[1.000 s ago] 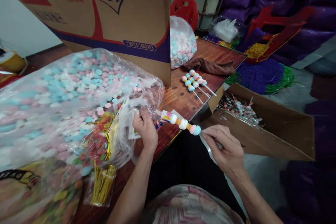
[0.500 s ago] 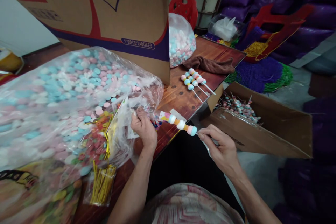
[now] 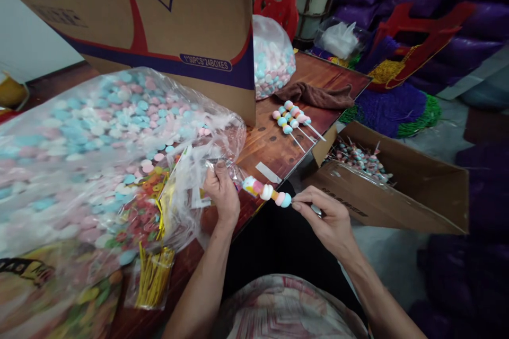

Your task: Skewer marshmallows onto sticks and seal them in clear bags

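Observation:
My right hand [image 3: 324,217] pinches the stick end of a marshmallow skewer [image 3: 274,195] strung with blue, pink, white and orange pieces. The far end of the skewer sits in the mouth of a small clear printed wrapper [image 3: 249,184]. My left hand [image 3: 223,190] is closed on that wrapper, thumb uppermost; its fingertips are partly hidden. Just left of this hand lies the crumpled edge of a big clear bag [image 3: 91,116] of pastel marshmallows, with red and orange gummy rings [image 3: 147,206] by its opening. Three finished-looking skewers [image 3: 292,116] rest on the table [image 3: 260,145].
A tall carton [image 3: 167,26] stands behind the bag. Gold twist ties [image 3: 155,278] lie in a packet at the near left. An open cardboard box [image 3: 417,185] of wrapped skewers is below the table's right edge. A brown cloth [image 3: 318,96] lies farther back.
The skewer has moved left with my right hand, and its tip now lies farther inside the wrapper. My left hand keeps its grip. The view has shifted slightly.

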A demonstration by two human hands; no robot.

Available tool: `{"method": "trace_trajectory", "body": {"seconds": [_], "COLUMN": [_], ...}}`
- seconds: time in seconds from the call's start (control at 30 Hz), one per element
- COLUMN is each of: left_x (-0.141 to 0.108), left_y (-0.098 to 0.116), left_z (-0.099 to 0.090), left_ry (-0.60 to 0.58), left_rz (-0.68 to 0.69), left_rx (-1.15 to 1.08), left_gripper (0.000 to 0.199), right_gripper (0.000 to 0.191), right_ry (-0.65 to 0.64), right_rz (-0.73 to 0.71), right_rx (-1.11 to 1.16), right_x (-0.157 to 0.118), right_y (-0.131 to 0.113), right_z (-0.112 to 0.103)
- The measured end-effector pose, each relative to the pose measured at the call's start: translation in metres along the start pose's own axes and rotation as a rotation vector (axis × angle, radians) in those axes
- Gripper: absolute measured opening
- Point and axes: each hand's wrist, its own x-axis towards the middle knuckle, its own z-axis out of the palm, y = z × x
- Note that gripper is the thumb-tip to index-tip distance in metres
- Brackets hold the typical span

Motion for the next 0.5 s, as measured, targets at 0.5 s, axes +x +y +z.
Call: {"method": "trace_trajectory", "body": {"seconds": [0.5], "left_x": [-0.0085], "left_y": [0.0002], "left_z": [0.0039], "left_ry": [-0.073], "left_rz": [-0.049], "left_rx": [0.011], "left_gripper": [0.051], "right_gripper": [0.023], "right_ry": [-0.022], "right_rz": [0.277], "right_rx": [0.136], "right_x": [0.0017], "right_y": [0.0050], "right_z": [0.0083]}}
